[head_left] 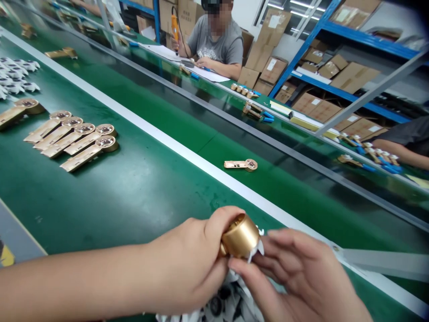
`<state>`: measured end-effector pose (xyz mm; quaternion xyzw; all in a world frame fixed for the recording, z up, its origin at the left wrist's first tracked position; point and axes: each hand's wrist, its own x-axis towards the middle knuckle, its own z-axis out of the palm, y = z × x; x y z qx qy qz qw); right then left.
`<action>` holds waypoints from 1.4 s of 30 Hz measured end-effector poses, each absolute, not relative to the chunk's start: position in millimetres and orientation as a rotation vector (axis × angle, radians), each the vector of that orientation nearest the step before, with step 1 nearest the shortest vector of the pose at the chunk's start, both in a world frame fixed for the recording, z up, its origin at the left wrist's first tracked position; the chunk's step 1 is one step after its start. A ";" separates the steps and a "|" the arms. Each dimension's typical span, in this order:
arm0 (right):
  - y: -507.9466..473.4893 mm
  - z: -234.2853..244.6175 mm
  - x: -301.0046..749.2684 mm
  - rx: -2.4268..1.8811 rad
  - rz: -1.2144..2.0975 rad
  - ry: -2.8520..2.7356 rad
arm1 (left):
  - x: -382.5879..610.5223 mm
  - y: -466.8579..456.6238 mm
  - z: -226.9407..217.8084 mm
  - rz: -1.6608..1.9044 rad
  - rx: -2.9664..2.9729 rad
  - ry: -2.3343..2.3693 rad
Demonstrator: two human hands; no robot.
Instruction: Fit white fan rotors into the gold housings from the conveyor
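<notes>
My left hand (197, 255) is wrapped round a gold-coloured casing with a round, ring-like head (241, 237); its handle is hidden in the grip. A small white plastic piece (256, 251) sits against the right side of that head. My right hand (298, 273) curls about the white piece, thumb below and fingers behind, though the exact contact is partly hidden. Below both hands lies a pile of white parts with dark round centres (231, 302), partly covered by them.
Several gold casings (89, 152) lie in a row on the green bench (144, 192) at left, near white parts (16, 74). Another casing (240, 164) rests on the green belt beyond the white strip (201, 163). Across it, a person (217, 44) holds an orange tool (174, 27).
</notes>
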<state>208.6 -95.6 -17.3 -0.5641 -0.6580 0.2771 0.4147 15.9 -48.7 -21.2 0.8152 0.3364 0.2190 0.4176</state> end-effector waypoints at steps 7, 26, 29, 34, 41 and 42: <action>-103.1 13.2 294.1 -1.878 0.447 -1.591 | -0.2 58.7 1.8 0.570 2.131 1.594; -177.8 -73.1 361.3 -2.085 0.040 -1.847 | 87.2 24.4 -27.0 -0.188 2.215 0.992; -167.3 -74.1 367.9 -2.094 0.073 -1.947 | 95.1 20.8 -34.9 -0.260 2.146 0.940; -157.7 -73.8 374.7 -2.011 0.126 -2.119 | 81.3 28.0 -36.4 -0.199 2.266 0.932; -131.6 -77.4 379.2 -1.937 0.077 -2.364 | 71.1 20.4 -30.5 -0.235 2.421 1.065; -127.8 -78.3 379.1 -1.937 0.084 -2.385 | 71.8 19.6 -30.9 -0.245 2.436 1.064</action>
